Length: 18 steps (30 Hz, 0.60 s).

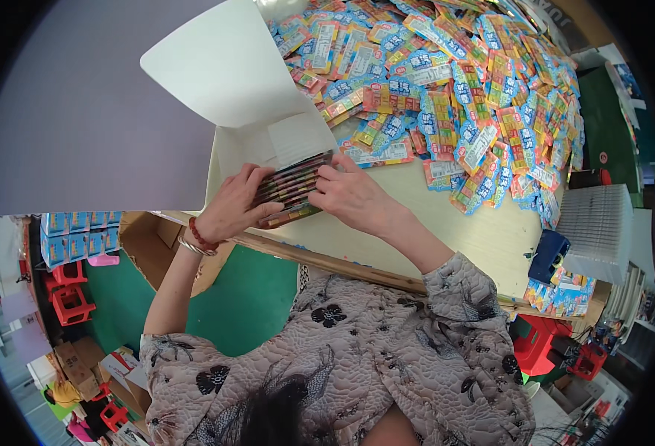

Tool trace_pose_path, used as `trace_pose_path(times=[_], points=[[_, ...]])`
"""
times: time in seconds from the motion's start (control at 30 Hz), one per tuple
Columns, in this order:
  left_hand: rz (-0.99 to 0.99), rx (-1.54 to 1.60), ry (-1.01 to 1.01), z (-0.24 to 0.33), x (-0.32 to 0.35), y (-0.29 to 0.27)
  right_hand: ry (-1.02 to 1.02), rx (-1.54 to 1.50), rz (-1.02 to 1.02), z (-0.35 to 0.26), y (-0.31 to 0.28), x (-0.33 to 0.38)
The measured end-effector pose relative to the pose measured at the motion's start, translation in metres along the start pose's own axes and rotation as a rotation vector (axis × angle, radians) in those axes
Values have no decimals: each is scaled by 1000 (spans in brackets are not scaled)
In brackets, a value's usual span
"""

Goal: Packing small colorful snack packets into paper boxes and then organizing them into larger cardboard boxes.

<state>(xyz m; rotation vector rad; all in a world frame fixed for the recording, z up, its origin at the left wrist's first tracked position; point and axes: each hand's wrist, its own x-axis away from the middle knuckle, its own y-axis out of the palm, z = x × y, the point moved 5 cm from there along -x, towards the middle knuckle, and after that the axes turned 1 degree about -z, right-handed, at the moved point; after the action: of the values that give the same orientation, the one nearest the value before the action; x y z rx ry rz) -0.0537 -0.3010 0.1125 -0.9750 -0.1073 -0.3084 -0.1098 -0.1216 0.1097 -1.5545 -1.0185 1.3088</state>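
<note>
An opened white cardboard box [251, 143] lies at the table's near left, its large lid flap [216, 63] raised toward the far side. At its near end, a row of thin flat packs [292, 187] is pressed together with the edges facing up. My left hand [232, 202], wearing a red bead bracelet and a pale bangle, grips the left end of this row. Closed on the opposite end is my right hand [353, 195], fingers bent over the packs. How deep the packs sit in the box is hidden by my hands.
A large heap of colourful flat packs [446, 97] covers the far and right parts of the wooden table [416, 230]. At the right edge stand a dark blue tape dispenser [548, 256] and a white stack [596, 230]. An open brown carton [153, 245] is below left, near red stools [71, 301].
</note>
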Motion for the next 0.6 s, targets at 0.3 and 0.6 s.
trace_pose_path(times=[0.3,0.6], points=[[-142,-99,11,-2,-16,5,41,58,-59,-12,4,1],[-167,-33,38,-6,-21,11,-2,97,-219,-11,14,-20]])
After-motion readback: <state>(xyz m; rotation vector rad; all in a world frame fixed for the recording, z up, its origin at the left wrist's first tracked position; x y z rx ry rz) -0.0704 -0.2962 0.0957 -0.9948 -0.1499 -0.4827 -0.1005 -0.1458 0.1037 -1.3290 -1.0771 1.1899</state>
